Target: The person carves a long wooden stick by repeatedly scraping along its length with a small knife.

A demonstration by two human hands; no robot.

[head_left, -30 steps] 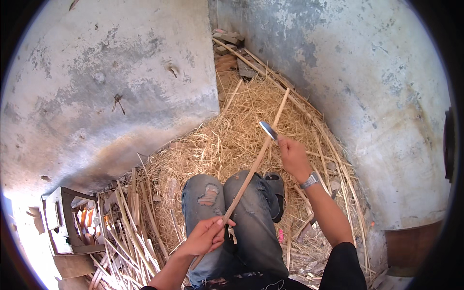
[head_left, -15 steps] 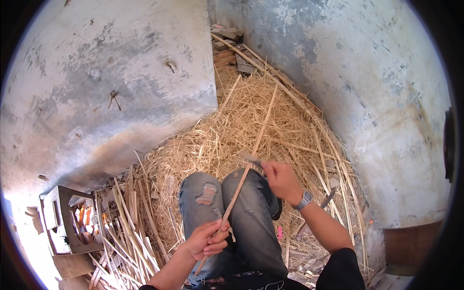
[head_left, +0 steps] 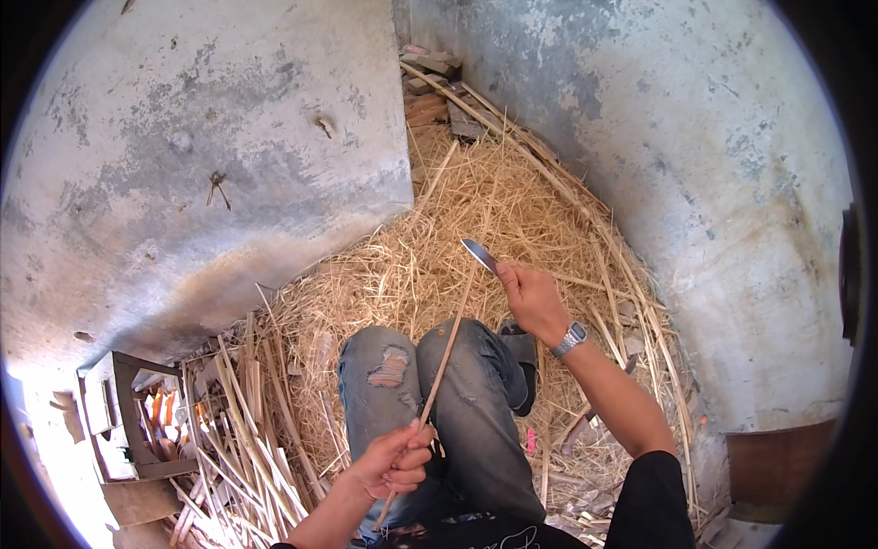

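My left hand is closed around the lower part of a thin wooden strip. The strip slants up and away between my knees, its near end poking out below the fist. In my right hand is a knife with a dark blade, its tip pointing up and left. The blade lies right by the strip's far end; whether they touch I cannot tell. My fingers hide the knife's handle.
Pale shavings cover the floor beyond my knees. More strips lie heaped at the left, beside a wooden frame. Long strips lean along the right wall. Bricks are stacked in the far corner.
My right hand and the knife have moved slightly away and right, and the blade has turned more clearly into view. The strip now shows shorter, its far end nearer; my left hand hardly moved.
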